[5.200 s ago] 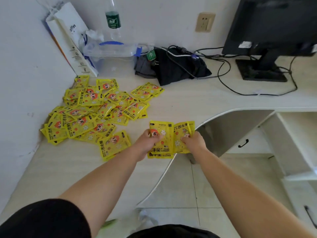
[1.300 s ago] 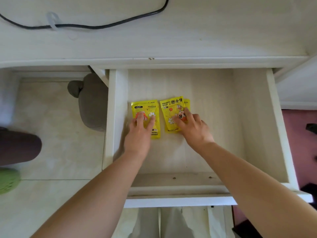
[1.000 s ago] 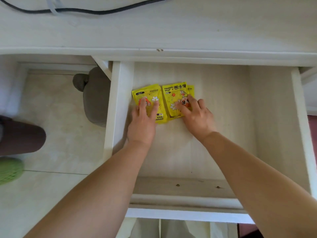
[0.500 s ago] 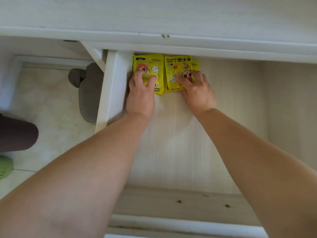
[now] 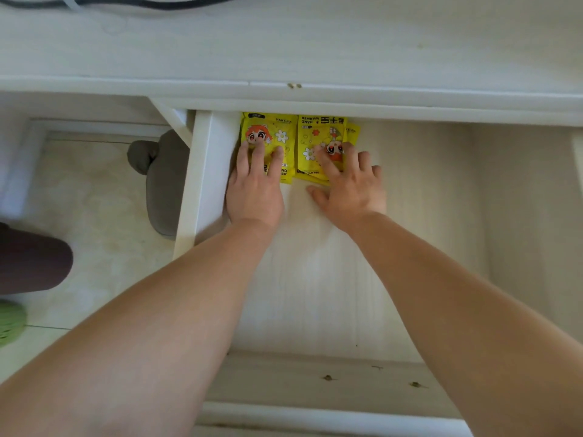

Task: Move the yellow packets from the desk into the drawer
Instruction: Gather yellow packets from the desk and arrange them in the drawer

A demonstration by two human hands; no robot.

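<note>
Yellow packets [image 5: 285,130] lie flat under both hands' fingers [image 5: 258,159].

Brightly and evenly lit by soft, diffuse light; hard to tell from which side. Slightly washed out on the white desk [image 5: 315,42] and on the pale floor [image 5: 94,216]. Dimmer under the desk's front edge, along the back of the drawer [image 5: 410,247]. Softly shadowed between the left hand [image 5: 254,193] and the drawer's side wall. Sharp enough on the yellow packets [image 5: 271,134] to read some of the print. Blurred at the far left, on a dark shape [image 5: 31,257] and a green shape [image 5: 9,323]. Bent by the wide lens toward the corners, with forearms swollen and soft at the bottom
</note>
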